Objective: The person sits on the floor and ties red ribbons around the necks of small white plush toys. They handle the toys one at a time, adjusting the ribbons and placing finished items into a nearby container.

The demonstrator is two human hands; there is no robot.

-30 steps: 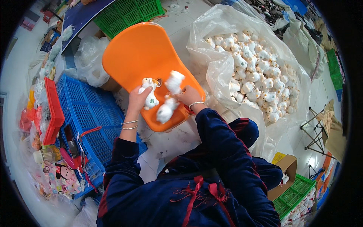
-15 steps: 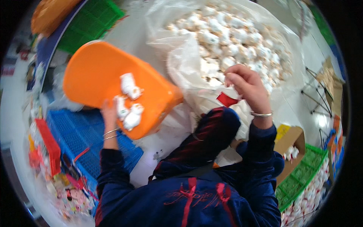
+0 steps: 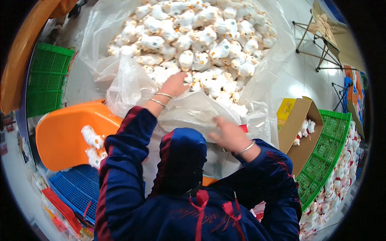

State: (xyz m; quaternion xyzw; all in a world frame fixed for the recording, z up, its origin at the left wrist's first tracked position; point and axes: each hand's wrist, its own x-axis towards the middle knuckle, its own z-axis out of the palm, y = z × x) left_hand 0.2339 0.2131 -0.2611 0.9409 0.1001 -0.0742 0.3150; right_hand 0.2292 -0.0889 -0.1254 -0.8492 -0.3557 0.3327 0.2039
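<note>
A heap of small white plush toys (image 3: 201, 38) with orange-tan patches fills a large clear plastic bag (image 3: 181, 114) in front of me. My left hand (image 3: 175, 85) reaches over the bag's near edge to the closest toys, fingers apart, with nothing visibly gripped. Lower and to the right, my right hand (image 3: 230, 135) hovers by the bag's near folds, slightly blurred, its fingers spread. Just beside it shows a small red piece (image 3: 243, 128). To the left, several more white toys (image 3: 93, 137) lie on an orange plastic stool (image 3: 60, 134), partly hidden by my left sleeve.
A blue plastic crate (image 3: 78, 186) sits below the stool, and a green crate (image 3: 48, 76) stands far left. At right, a cardboard box (image 3: 301, 138) holding a few toys rests by a green basket (image 3: 327, 148), with many red-trimmed toys beyond. A folding stool (image 3: 321, 40) stands far right.
My left hand has left the toys on the orange stool and moved right to the heap. My right hand has drawn back from the heap toward me. The view has shifted.
</note>
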